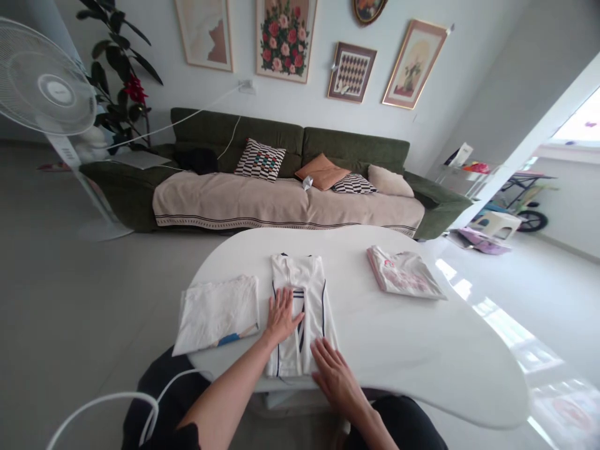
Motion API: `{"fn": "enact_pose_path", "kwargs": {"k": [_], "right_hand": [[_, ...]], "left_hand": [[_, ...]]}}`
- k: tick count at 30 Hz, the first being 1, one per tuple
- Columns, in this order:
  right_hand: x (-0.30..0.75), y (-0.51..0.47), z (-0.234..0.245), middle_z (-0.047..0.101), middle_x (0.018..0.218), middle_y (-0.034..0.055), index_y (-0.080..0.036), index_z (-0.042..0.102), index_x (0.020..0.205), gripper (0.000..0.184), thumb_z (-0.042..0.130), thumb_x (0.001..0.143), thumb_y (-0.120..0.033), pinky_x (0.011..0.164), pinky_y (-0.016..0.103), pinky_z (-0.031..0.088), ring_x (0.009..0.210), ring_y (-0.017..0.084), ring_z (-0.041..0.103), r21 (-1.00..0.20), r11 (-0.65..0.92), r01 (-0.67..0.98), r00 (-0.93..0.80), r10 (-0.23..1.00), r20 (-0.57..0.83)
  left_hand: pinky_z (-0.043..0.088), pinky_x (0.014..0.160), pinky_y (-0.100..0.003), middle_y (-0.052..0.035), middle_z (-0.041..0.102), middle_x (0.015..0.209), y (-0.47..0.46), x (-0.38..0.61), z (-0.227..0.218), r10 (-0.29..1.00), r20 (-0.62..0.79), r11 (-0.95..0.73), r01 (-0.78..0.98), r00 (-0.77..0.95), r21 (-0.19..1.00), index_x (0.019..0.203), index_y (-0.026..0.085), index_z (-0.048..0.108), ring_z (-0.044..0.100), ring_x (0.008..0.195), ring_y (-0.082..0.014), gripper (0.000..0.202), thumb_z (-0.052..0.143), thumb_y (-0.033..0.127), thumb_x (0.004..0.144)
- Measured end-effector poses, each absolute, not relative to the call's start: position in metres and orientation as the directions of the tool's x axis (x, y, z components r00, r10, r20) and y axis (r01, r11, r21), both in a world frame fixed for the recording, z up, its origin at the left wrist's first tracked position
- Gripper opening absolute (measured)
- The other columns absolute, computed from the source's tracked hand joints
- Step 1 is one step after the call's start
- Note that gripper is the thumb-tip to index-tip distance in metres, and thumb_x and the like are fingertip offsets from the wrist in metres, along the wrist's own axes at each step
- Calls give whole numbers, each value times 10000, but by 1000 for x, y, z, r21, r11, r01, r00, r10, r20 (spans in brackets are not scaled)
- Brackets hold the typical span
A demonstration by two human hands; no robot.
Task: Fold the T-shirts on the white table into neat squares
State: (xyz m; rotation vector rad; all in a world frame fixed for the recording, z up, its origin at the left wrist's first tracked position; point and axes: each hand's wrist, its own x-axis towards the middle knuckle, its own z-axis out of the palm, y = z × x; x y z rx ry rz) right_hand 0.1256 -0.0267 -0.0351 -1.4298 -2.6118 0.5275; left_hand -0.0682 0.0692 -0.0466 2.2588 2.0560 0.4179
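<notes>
A white shirt with dark blue trim (312, 312) lies folded into a narrow upright rectangle on the white table, its collar end away from me. My left hand (281, 317) rests flat on its middle, fingers spread. Lower down, my right hand (334, 373) lies over the shirt's near right corner with the fingers stretched out. Neither hand grips anything. To the left is another folded white garment (218, 312) with a blue patch on its near edge. Over on the right sits a folded pile of white and pink clothing (403, 273).
The white table (422, 350) has a curved edge close to my knees. A white cable (112, 397) loops at the lower left. Beyond the table stands a green sofa (281, 206) with cushions and a beige cover. A white fan (51, 94) stands at the far left.
</notes>
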Motion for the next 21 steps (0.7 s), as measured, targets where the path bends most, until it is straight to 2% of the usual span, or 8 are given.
{"fn": "enact_pose_path", "kwargs": {"k": [2,5,8,11,13,16,18,21], "right_hand": [[132,-25,-32,284,1394,12,-277,267,1342,470,283,873,-251,1015,414,267,1299,199,178,-328,520,788,-572,816,-79],[143,-23,-29,353,1361,2,-304,312,1319,452,260,878,-222,998,421,292,1285,199,226,-309,563,766,-609,790,-69],[146,-27,-30,353,1362,40,-243,309,1330,471,326,862,-302,993,409,309,1277,214,246,-308,571,761,-606,795,-25],[145,-34,-35,267,1401,65,-190,212,1366,618,428,803,-329,990,401,315,1293,230,198,-293,560,775,-587,809,-5],[146,-38,-39,214,1421,32,-220,171,1373,675,455,760,-246,998,406,301,1306,229,148,-255,577,776,-601,799,-20],[153,-41,-47,223,1418,-4,-268,151,1370,690,367,741,-86,996,375,303,1304,187,162,-179,625,760,-637,771,-10],[158,-45,-53,281,1398,9,-269,169,1367,671,318,755,-39,974,354,330,1289,176,213,-124,658,743,-658,751,47],[160,-55,-56,381,1346,45,-241,230,1357,602,348,794,-64,927,353,374,1239,213,316,-41,691,721,-679,717,156]], "left_hand": [[158,1023,-511,-135,180,1425,57,-69,-38,983,153,-134,969,103,208,1353,97,217,93,1310,-303,679,362,475,808],[199,1013,-503,-144,150,1431,21,-69,-32,979,158,-164,963,131,214,1353,98,218,85,1311,-300,650,342,458,826],[224,1014,-482,-133,146,1434,-27,-70,-36,968,109,-248,939,228,239,1359,123,207,99,1311,-293,670,330,507,823],[234,1013,-482,-112,134,1439,-66,-75,-42,955,35,-293,924,294,246,1366,174,192,105,1310,-297,685,411,491,800],[241,1009,-487,-81,117,1445,-77,-81,-43,949,14,-309,924,314,227,1366,235,181,100,1311,-294,680,491,396,783],[264,1007,-473,-43,159,1441,-77,-89,-43,935,0,-349,920,355,180,1347,296,220,144,1307,-273,678,533,201,753],[291,1006,-436,-25,243,1417,-74,-93,-44,927,7,-372,917,375,146,1326,304,276,210,1293,-241,657,471,69,744],[341,988,-374,8,362,1361,-75,-96,-44,917,34,-398,909,397,124,1301,326,325,312,1251,-190,683,349,-45,728]]}}
